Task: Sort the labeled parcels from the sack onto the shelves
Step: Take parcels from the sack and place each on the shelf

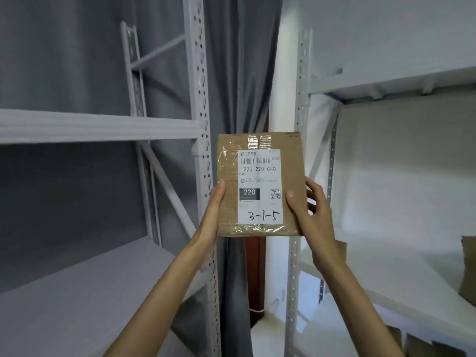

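The cardboard parcel [260,184] is held up between the two shelving racks, left hand [213,210] and right hand [313,210] clasping its side edges. Its label [259,186] reads 3-1-5; best to read that fully before choosing a shelf [98,126].

A grey curtain [233,73] is hanging down the middle of the view, and everything else is lying to either side of it. Left of the curtain, a white metal rack [198,99] with a perforated upright is standing against a dark grey wall [59,52], its boards sitting in shade. Right of the curtain, a white wall [386,29] is catching bright light. Just beside the curtain's lower edge, a strip of dark red-brown wood [255,266] is showing.
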